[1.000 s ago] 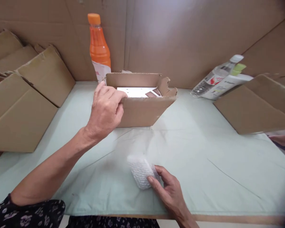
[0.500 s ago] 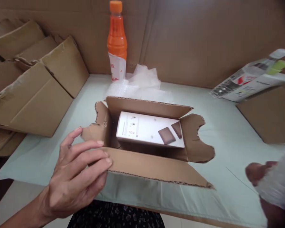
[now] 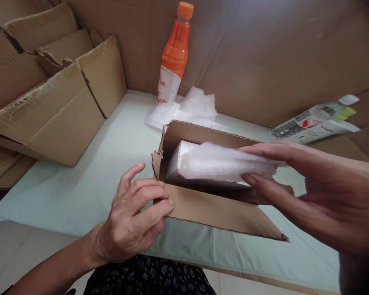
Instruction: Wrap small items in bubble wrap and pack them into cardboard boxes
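Soft, fairly even light leaves a pale sheen high on the cardboard wall (image 3: 264, 53), while shadow gathers inside the open box (image 3: 209, 209). The bubble wrap (image 3: 215, 162) in the right hand (image 3: 332, 192) is smeared, the left hand (image 3: 133, 215) crisper. Both corners on the right fade to near black

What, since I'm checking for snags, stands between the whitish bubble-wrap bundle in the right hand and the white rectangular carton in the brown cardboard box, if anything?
Nothing visible: the bundle is over the carton; contact unclear. The near brown flap is folded outward, the left hand on it.
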Demonstrator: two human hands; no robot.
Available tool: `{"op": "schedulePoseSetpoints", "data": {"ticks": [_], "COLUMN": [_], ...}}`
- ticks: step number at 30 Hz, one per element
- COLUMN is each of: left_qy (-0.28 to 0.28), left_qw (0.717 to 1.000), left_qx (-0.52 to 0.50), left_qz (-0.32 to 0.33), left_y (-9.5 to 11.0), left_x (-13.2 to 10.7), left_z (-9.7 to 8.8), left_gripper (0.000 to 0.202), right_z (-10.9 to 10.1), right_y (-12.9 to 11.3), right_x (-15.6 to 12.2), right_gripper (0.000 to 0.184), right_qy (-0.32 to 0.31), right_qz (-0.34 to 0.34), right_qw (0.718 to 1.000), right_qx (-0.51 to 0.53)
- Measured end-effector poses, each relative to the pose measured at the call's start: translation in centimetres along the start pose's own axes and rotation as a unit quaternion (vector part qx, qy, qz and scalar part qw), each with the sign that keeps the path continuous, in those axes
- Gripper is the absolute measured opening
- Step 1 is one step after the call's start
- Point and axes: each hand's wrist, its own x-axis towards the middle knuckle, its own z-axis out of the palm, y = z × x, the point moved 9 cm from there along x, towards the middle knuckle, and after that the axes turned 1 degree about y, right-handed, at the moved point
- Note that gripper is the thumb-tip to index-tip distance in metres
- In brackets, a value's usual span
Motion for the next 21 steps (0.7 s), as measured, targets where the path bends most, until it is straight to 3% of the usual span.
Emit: {"op": "schedulePoseSetpoints", "data": {"ticks": [3,6,8,11,14,18,21], "left_qy": [0.008,0.019,0.023,0.026,0.028,0.021,0.021], "left_qw": [1.0,0.999,0.999,0.999,0.998,0.998,0.998], "left_qx": [-0.008,-0.01,-0.013,-0.021,-0.029,-0.041,-0.041], "left_qz": [-0.01,-0.025,-0.033,-0.038,-0.041,-0.04,-0.043], "left_y": [-0.2,-0.4,-0.5,-0.6,-0.6,-0.6,-0.7], "left_x": [-0.1,-0.1,-0.1,-0.1,-0.2,-0.4,-0.6], "left_z": [0.1,0.2,0.2,0.2,0.2,0.3,0.3], "left_gripper": [0.022,0.021,0.02,0.02,0.02,0.02,0.02], "right_z": [1.2,2.6,3.8,5.5,6.3,6.6,7.4], "right_y": [-2.6,-4.1,-4.3,-3.9,-4.1,-4.3,-4.8], "right_x": [2.3,3.6,4.6,6.3,8.0,9.1,8.3], "right_gripper": [0.014,0.023,0.027,0.035,0.048,0.046,0.043], "right_qy": [-0.014,-0.04,-0.087,-0.168,-0.201,-0.184,-0.191], "right_qz": [-0.118,-0.19,-0.182,-0.096,-0.054,-0.124,-0.21], "right_qw": [0.989,0.976,0.978,0.98,0.974,0.975,0.958], "right_qx": [-0.087,-0.099,-0.054,0.035,0.095,0.013,-0.041]}}
